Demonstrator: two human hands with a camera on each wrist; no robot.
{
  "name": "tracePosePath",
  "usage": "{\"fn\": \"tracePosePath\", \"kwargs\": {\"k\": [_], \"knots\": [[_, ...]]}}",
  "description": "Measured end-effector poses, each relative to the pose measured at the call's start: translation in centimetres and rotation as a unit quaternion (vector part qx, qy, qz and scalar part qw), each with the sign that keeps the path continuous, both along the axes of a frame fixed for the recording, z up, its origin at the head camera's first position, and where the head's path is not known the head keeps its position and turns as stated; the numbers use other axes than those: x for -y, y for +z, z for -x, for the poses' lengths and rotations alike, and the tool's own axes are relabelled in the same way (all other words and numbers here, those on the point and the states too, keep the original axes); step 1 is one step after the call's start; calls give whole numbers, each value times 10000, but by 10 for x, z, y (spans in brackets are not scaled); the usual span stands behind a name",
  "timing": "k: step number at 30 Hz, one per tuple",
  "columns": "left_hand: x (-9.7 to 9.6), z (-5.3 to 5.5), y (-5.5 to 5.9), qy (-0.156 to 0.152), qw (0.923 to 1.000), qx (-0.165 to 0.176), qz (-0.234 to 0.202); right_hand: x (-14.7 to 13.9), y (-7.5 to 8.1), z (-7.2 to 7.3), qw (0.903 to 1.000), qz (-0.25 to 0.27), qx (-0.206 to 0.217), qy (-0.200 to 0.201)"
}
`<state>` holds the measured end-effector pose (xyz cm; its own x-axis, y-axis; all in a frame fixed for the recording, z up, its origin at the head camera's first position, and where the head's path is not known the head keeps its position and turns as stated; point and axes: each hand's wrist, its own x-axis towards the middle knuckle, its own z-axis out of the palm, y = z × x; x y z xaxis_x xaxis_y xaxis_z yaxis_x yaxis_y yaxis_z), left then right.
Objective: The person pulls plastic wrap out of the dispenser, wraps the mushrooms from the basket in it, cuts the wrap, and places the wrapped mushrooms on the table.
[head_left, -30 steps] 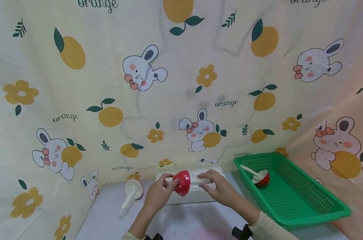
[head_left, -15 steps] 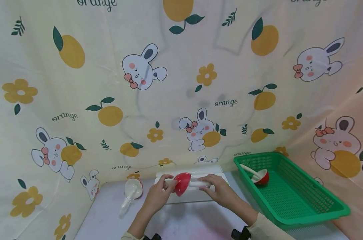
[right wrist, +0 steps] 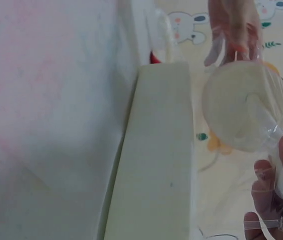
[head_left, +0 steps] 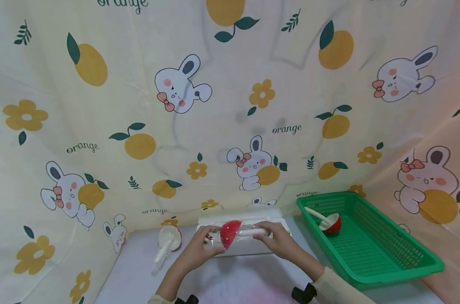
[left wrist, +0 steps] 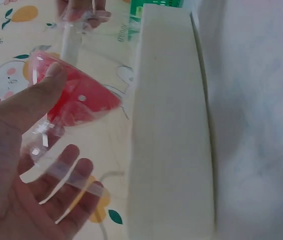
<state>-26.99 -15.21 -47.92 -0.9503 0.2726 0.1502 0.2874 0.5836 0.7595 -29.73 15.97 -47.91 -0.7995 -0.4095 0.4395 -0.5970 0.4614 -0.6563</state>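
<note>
A ladle with a red, white-dotted bowl (head_left: 230,234) and a white handle (head_left: 249,232) is held above a long white box (head_left: 242,249), with clear plastic film around it. My right hand (head_left: 277,238) grips the handle through the film. To the left of the bowl, my left hand (head_left: 199,249) holds the film; in the left wrist view its thumb (left wrist: 36,100) lies against the red bowl and the other fingers spread behind the film. The right wrist view shows the bowl's pale inside (right wrist: 241,105), facing my right hand.
A second film-covered ladle (head_left: 168,242) lies on the table (head_left: 131,261) at left. At right stands a green basket (head_left: 382,249) with another red-bowled ladle (head_left: 330,223) in its far left corner. A patterned cloth (head_left: 214,126) hangs behind.
My left hand has shifted from the red bowl onto the film left of it, with its fingers spreading. The bowl has tilted slightly. My right hand has moved along to grip the handle's end.
</note>
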Motion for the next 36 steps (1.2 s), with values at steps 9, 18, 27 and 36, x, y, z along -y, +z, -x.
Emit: {"fn": "tracePosePath", "kwargs": {"k": [9,18,27,36], "knots": [[-3,8,-11,62,9993,306,-227,0,-4,9,9974,46,716,50],[-14,13,-21,339,9974,375,-521,5,-5,11,9968,37,698,-400],[-19,15,-24,461,9976,-14,-511,10,-6,6,9968,101,534,-578],[-21,16,-20,500,9947,-571,-692,9,2,2,9979,-338,-257,-490]]}}
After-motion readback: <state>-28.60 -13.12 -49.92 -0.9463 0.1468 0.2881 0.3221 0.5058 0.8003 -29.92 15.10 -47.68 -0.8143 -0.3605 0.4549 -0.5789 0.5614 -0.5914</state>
